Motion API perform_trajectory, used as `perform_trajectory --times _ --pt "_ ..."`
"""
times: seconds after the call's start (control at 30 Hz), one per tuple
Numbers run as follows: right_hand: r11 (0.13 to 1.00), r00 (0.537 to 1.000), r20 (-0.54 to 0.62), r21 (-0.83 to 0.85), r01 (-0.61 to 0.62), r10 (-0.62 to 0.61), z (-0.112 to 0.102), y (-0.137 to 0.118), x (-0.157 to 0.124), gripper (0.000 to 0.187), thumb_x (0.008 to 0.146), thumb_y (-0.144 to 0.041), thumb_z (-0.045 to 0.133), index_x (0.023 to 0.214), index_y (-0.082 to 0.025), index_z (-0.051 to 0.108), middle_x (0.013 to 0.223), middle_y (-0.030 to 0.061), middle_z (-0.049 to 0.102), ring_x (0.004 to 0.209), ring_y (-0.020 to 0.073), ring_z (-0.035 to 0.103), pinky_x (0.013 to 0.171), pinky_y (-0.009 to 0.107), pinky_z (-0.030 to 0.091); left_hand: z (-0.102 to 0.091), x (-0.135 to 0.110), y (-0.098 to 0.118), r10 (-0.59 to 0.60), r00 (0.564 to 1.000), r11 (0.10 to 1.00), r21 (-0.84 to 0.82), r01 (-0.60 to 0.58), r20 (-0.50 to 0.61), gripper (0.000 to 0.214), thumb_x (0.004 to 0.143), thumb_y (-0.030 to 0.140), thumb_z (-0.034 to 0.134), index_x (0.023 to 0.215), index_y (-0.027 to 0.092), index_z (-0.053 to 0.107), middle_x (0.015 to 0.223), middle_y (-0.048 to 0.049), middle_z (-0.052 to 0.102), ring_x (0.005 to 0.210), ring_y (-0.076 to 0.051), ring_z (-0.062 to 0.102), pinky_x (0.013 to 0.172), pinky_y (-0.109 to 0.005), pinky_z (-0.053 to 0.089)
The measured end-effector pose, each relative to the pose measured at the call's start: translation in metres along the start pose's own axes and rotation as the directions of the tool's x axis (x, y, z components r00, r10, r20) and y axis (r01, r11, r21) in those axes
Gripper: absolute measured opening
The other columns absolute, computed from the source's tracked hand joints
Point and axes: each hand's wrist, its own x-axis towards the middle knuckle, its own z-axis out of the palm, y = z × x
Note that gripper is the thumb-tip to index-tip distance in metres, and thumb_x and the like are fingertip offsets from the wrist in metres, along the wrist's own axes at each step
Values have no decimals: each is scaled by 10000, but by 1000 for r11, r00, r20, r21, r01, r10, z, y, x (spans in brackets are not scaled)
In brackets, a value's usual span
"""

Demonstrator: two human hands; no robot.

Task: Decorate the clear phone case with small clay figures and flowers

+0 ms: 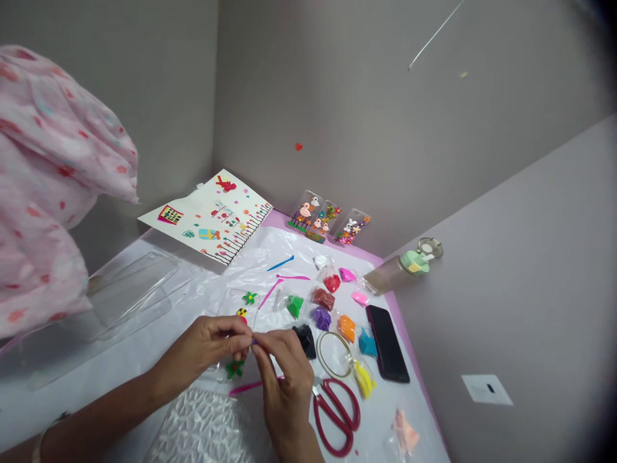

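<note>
My left hand (pixel 212 344) and my right hand (pixel 284 370) meet over the table, fingertips pinched together on a tiny purple bit of clay (pixel 253 341). Just beneath them lies a clear phone case (pixel 226 302) with small clay decorations: a green flower (pixel 249 297), a yellow-red piece (pixel 241 313) and a green leaf shape (pixel 234 368). A pink modelling tool (pixel 245 387) lies under my right hand.
Several small bags of coloured clay (pixel 332 302) lie to the right, with red scissors (pixel 337 411), a ring (pixel 335 354), a black phone (pixel 387 343) and a bottle (pixel 400 270). Decorated cases (pixel 328 222) and a painted card (pixel 212 218) stand at the back. A person's pink sleeve (pixel 48 180) hangs at left.
</note>
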Motion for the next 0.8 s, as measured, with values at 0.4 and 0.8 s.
perform_trajectory --times 0.4,0.8 --pt "908 970 55 -344 240 -236 3 13 -7 339 1091 -136 604 1392 -233 729 1005 100 772 846 206 717 722 293 581 1 -2 -5 -10 1000 1000 -12 10 16 330 918 497 723 800 194 779 740 -9 711 719 -181 662 722 -289 554" --pt "917 926 -4 139 -374 379 -10 5 4 429 1095 -387 572 708 -203 589 657 -19 567 613 128 555 587 223 437 -27 0 -1 51 984 998 37 -46 -169 262 980 476 689 1023 258 828 875 -16 799 838 -201 745 822 -308 592"
